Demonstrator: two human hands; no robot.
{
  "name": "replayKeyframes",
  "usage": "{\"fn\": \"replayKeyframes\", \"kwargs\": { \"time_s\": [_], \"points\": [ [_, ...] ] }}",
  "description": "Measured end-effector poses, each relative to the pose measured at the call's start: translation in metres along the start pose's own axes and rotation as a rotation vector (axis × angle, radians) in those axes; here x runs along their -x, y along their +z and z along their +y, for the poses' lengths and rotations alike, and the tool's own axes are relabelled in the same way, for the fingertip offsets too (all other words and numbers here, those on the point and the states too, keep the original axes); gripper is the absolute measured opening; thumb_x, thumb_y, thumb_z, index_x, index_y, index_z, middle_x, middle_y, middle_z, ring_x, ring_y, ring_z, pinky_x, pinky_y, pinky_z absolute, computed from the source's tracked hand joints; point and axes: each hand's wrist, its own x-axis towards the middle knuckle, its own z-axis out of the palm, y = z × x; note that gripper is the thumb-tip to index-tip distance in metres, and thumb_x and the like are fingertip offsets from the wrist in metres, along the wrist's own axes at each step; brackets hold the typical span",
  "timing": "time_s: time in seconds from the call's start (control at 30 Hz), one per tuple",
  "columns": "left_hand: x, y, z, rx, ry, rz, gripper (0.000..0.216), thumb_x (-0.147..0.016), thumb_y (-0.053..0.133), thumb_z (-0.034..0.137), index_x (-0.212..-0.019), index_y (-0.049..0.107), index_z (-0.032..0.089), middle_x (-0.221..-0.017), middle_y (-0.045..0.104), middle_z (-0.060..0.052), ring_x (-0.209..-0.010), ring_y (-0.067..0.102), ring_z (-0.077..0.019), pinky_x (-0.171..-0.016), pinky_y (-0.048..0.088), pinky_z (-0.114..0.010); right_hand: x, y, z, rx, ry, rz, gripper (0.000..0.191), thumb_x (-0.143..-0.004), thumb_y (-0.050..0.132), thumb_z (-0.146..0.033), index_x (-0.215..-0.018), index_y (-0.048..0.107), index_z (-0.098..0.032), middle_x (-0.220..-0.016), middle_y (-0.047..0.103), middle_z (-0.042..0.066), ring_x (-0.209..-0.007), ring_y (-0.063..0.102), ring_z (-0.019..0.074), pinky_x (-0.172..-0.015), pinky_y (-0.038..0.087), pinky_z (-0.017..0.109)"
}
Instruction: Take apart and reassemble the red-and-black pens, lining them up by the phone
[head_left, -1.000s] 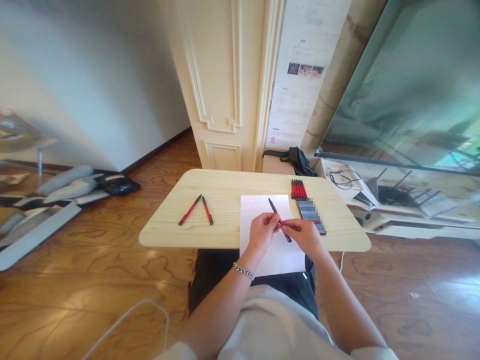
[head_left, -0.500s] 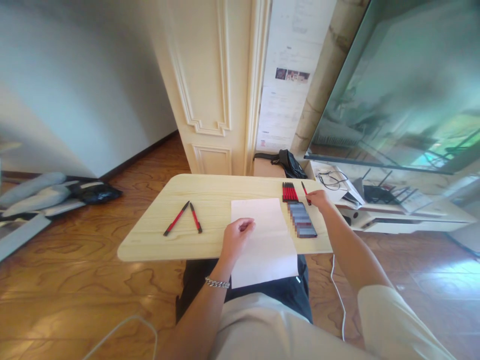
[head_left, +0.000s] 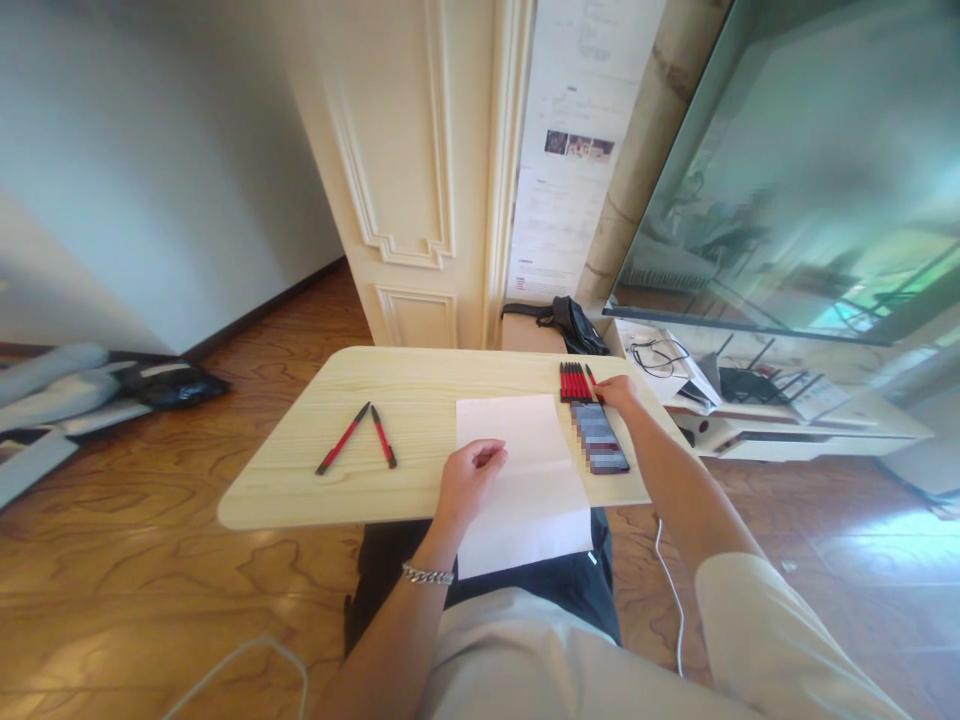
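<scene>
My right hand (head_left: 619, 392) pinches a red-and-black pen (head_left: 592, 378) at the table's far right. The pen's black tip points away from me, beside a tight row of several matching pens (head_left: 574, 382). Just below that row lies a phone (head_left: 600, 438), its screen blurred out. My left hand (head_left: 472, 475) rests on a blank white sheet of paper (head_left: 526, 470) with its fingers curled in and nothing visible in them. On the left of the table lie two more pens, one slanted pen (head_left: 343, 440) and a second pen (head_left: 383, 437), their black tips close together.
The pale wooden table (head_left: 285, 460) stands in front of me; the sheet hangs over its near edge. Behind it are a black bag (head_left: 574, 322), a TV cabinet (head_left: 810, 436) with a router (head_left: 750, 385), and a large screen (head_left: 780, 180). A white cable (head_left: 670, 590) hangs at the right.
My right hand has moved left with the pen, bringing it close against the row of pens. My left hand stays on the paper. The view has shifted slightly.
</scene>
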Motion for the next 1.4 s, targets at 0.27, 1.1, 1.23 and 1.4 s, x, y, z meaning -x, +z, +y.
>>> {"fn": "replayKeyframes", "kwargs": {
  "time_s": [0.27,1.1,1.23,1.4],
  "points": [
    [0.000,0.001,-0.004,0.025,0.007,-0.008,0.029,-0.078,0.063,0.039,-0.097,0.069,0.018,-0.093,0.072,-0.008,-0.084,0.067,-0.0197,-0.076,0.053,-0.031,0.004,0.005,-0.004,0.030,-0.043,-0.006,0.031,-0.074,0.067,-0.039,-0.093,0.075,-0.017,-0.088,0.073,0.010,-0.086,0.065,0.0235,-0.072,0.045,0.026],
    [0.006,-0.098,-0.011,-0.646,-0.026,0.309,0.024,-0.082,0.054,0.036,-0.095,0.068,0.020,-0.094,0.071,-0.006,-0.082,0.065,-0.0189,-0.081,0.048,-0.030,0.067,-0.005,-0.033,-0.245,-0.170,0.180,0.044,-0.082,0.049,-0.042,-0.103,0.070,-0.011,-0.092,0.071,0.012,-0.082,0.063,0.0235,-0.068,0.043,0.030],
    [0.000,-0.127,-0.019,-0.829,-0.127,0.349,0.027,-0.083,0.052,0.037,-0.095,0.067,0.018,-0.089,0.071,-0.009,-0.084,0.064,-0.0214,-0.079,0.047,-0.030,0.138,0.005,-0.052,-0.423,-0.310,0.109,0.046,-0.080,0.052,-0.052,-0.091,0.073,-0.013,-0.078,0.071,0.009,-0.071,0.062,0.0213,-0.065,0.042,0.029],
    [-0.017,-0.131,-0.023,-1.031,-0.195,0.365,0.035,-0.084,0.049,0.045,-0.092,0.066,0.016,-0.089,0.070,-0.014,-0.084,0.064,-0.0250,-0.076,0.046,-0.033,0.214,0.020,-0.067,-0.493,-0.363,-0.026,0.043,-0.080,0.052,-0.055,-0.089,0.072,-0.018,-0.078,0.071,0.006,-0.071,0.062,0.0207,-0.066,0.043,0.028]
  ]
}}
